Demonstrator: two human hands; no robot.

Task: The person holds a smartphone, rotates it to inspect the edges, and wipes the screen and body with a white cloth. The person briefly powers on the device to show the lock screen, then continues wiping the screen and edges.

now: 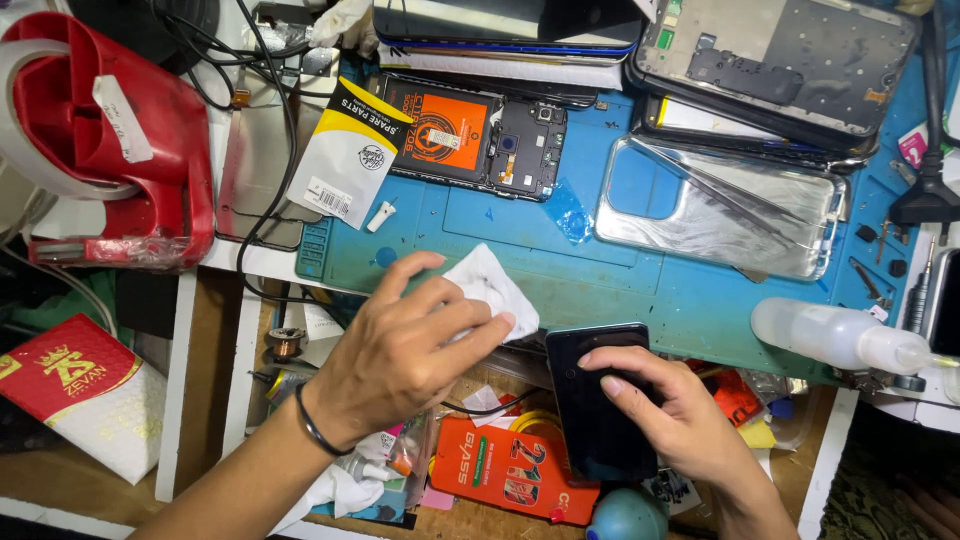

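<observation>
Nearest you, your right hand (665,415) clamps a dark smartphone (598,400) from its right edge, thumb laid across the upper glass and fingers wrapped beneath, holding it over the front lip of the blue repair mat (620,285). The phone's long axis runs almost straight away from you, tilted a little: its top end, with rounded corners, points to the mat and slightly left, and its bottom end points back toward your body, over an orange tempered-glass packet (505,470). The glass faces up and looks dark and blank.

Just to the left, your left hand (400,350) pinches a crumpled white wipe (490,285) between thumb and fingertips, closed on it. The wipe sits on the mat's edge, just beside the phone's top left corner but apart from it.

By the look of it, you are at the cleaning step, with the wipe ready and the screen not yet touched. The next move would call for bringing the wipe onto the glass and stroking along the long axis, while your right hand keeps the phone from sliding and your thumb clears the area being wiped.

Farther out, a clear squeeze bottle (840,335) lies on its side at the mat's right end, nozzle pointing right. Beyond that are a transparent phone case (720,205), an opened phone with an orange battery (470,135), and a red tape dispenser (110,150) far left.
</observation>
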